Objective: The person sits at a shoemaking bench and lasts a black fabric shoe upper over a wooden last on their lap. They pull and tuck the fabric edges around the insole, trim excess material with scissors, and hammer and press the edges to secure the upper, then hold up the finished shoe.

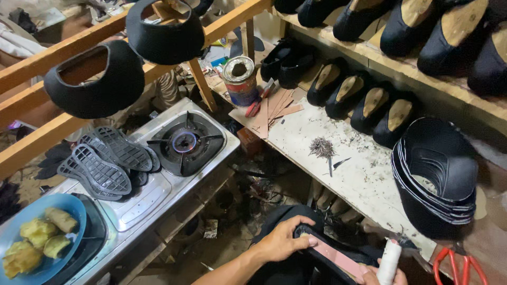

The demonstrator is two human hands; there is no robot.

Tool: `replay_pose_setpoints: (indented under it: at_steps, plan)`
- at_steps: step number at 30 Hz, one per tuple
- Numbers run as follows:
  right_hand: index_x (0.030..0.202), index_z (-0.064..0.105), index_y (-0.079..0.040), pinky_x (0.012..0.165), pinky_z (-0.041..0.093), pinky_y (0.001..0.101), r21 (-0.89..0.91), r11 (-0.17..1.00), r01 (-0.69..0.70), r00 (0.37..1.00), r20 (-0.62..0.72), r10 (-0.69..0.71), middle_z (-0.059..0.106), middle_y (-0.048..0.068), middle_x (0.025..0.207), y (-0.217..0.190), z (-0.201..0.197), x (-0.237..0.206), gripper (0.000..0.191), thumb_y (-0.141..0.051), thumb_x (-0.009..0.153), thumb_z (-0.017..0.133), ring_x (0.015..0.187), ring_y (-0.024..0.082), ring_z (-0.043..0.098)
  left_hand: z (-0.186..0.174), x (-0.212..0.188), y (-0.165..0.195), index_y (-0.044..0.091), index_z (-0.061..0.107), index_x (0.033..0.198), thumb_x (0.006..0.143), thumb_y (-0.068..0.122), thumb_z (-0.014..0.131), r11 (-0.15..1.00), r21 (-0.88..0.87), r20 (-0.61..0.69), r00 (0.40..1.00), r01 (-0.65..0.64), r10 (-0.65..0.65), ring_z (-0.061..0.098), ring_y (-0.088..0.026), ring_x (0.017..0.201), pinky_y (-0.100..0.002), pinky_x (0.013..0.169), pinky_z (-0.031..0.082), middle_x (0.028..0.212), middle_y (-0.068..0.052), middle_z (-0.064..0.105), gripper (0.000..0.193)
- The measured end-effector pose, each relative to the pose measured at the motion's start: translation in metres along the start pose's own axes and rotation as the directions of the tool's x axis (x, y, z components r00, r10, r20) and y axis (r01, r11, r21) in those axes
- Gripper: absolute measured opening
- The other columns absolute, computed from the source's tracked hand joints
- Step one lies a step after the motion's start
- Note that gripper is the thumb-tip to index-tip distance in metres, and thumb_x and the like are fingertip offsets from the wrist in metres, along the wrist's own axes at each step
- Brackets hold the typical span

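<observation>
The left hand (282, 240) presses flat-fingered on a black shoe upper (317, 248) with its pink insole (338, 258), while the right hand (383, 274), half cropped, seemingly grips a white roll (390, 258).

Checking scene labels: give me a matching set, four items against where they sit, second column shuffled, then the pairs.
Things:
1. blue plate
2. grey shoe soles
3. metal tin
4. red-handled scissors

Places:
A. on the steel stove top, left of the burner
B. bottom right corner, beside the stack of black uppers
C. bottom left, holding yellow food
D. far end of the white workbench, by a wooden post

Pairs: 1-C, 2-A, 3-D, 4-B
</observation>
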State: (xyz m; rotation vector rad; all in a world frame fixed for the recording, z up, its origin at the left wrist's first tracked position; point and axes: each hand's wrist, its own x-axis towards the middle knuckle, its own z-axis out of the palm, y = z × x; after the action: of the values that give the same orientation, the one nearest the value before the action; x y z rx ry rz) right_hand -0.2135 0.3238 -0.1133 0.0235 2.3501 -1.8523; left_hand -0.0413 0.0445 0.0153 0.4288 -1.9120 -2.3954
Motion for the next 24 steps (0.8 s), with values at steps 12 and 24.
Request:
replay_pose_setpoints:
  at_steps: [12,24]
  plan:
    - [0.113,0.061,0.006,0.055,0.055,0.0329,-0.212,0.975,-0.073,0.966,0.228,0.122,0.073,0.016,0.080,-0.079,-0.035,-0.024,0.037,-0.009,0.083,0.076,0.063,0.020,0.069,0.006,0.012,-0.006,0.007,0.061,0.130,0.095,0.026,0.070,0.975,0.214,-0.060,0.995,-0.067,0.082,0.057,-0.009,0.089,-0.026,0.080,0.050,0.097,0.000,0.064,0.041]
    - [0.107,0.066,0.002,0.054,0.054,0.0291,-0.234,0.962,-0.139,0.972,0.156,0.178,0.073,0.008,0.084,-0.185,-0.032,-0.074,0.029,-0.005,0.080,0.073,0.065,0.014,0.070,0.017,0.006,0.002,0.007,0.061,0.131,0.101,0.027,0.055,0.996,0.076,-0.041,0.998,0.045,-0.042,0.062,-0.010,0.101,-0.027,0.093,0.049,0.104,-0.002,0.068,0.036]
